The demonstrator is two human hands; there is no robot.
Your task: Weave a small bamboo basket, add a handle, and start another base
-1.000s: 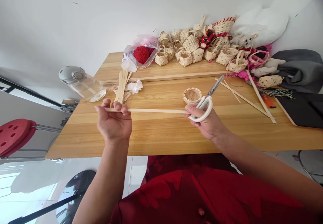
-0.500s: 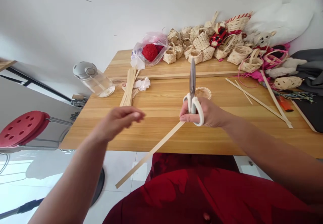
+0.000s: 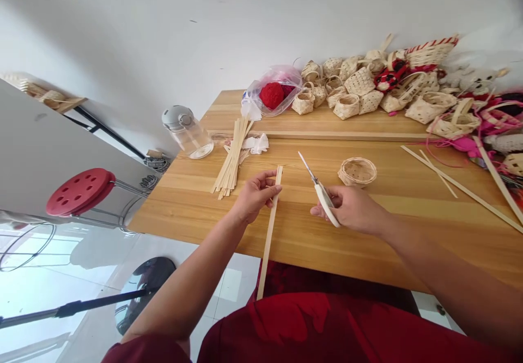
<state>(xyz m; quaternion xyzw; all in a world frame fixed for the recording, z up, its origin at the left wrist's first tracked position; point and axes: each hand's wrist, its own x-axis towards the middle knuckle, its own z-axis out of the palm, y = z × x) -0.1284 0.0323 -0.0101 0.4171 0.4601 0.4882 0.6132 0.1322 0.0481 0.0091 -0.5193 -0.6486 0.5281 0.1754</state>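
Near its top end, a long flat wooden strip [image 3: 268,237] is pinched in my left hand [image 3: 258,193]; its lower end hangs past the table edge toward my lap. My right hand [image 3: 353,207] grips white-handled scissors [image 3: 326,202], the blades pointing up and left, apart from the strip. Just beyond my right hand sits a small round woven basket [image 3: 357,171]. To the left of my left hand lies a bundle of pale strips [image 3: 232,161] on the wooden table [image 3: 302,243].
A clear bottle [image 3: 189,134] with a grey lid stands at the left edge. Along the back are a plastic bag with red yarn [image 3: 272,95] and many small woven baskets [image 3: 346,106]. Loose strips [image 3: 461,186] lie at the right. A red stool [image 3: 81,191] stands beyond the table.
The strip has passed from my right hand into my left. My right hand has kept the scissors, which now tilt left. The view has shifted left, and the small round basket shows fully.
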